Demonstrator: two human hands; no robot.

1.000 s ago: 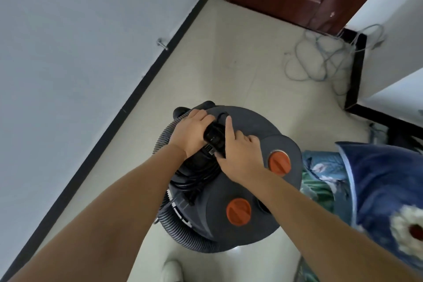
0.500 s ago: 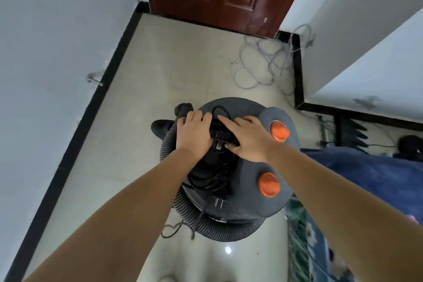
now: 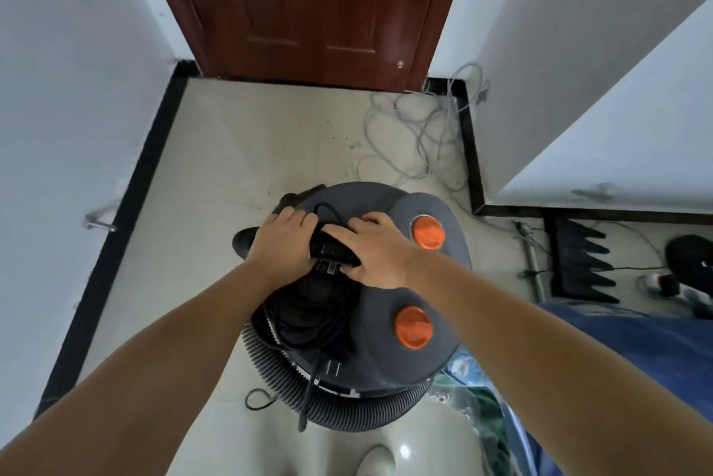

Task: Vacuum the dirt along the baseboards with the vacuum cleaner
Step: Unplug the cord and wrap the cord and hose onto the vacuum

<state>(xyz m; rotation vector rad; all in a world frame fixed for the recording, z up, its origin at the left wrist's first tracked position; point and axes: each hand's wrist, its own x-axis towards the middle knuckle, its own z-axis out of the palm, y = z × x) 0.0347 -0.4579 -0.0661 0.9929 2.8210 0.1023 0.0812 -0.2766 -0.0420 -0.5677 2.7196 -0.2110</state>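
From the head camera, looking down, the vacuum cleaner (image 3: 389, 305) stands on the floor (image 3: 239, 151) right under the person, a round grey drum with two orange knobs (image 3: 413, 327) on its lid. Both hands sit on top of it, close together. The left hand (image 3: 281, 244) curls its fingers round the black handle (image 3: 332, 249) in the middle of the lid. The right hand (image 3: 376, 255) lies on the same handle from the other side, fingers bent over it and the black cord (image 3: 308, 321) that is wound there. The cord's plug end hangs down the near side. The grey ribbed hose (image 3: 277, 367) is wrapped round the drum.

The black baseboard (image 3: 127, 205) runs along the left wall, away from the person toward the brown door (image 3: 308, 12). It lies to the left of the drum, so the left hand is the nearer one. I think the cord and hose must come loose first. A tangle of pale wires (image 3: 416, 139) lies in the far right corner and could get sucked up.
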